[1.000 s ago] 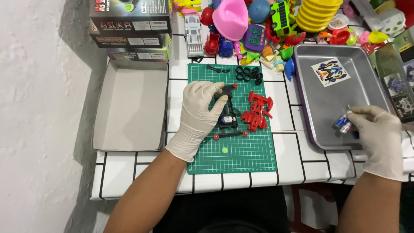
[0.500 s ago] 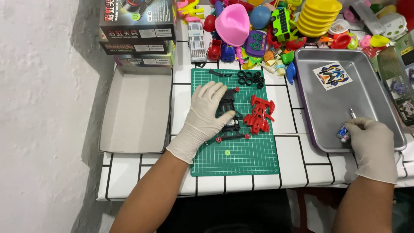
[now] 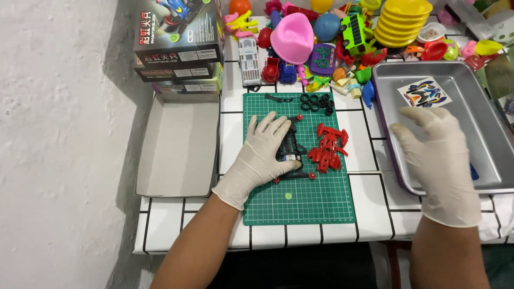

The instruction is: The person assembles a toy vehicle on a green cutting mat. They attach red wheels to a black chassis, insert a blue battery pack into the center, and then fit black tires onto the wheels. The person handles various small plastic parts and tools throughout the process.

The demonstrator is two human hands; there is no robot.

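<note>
Head view | left hand (image 3: 265,155) flat on black chassis (image 3: 292,147) | right hand (image 3: 436,160) spread, empty, over metal tray (image 3: 482,115) | toy pile (image 3: 332,37) behind

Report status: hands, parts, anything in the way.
Left hand flat on black plastic car chassis, green cutting mat. Right hand open, empty, over silver metal tray. Red plastic part frame beside chassis, untouched.

head view: worn on the person's head | faces steeply down at the tiled surface (image 3: 369,198) from its near edge | close range (both forearms enter from the bottom edge) | green cutting mat (image 3: 300,198) near centre, white wall at left | sole view, nothing shared
</note>
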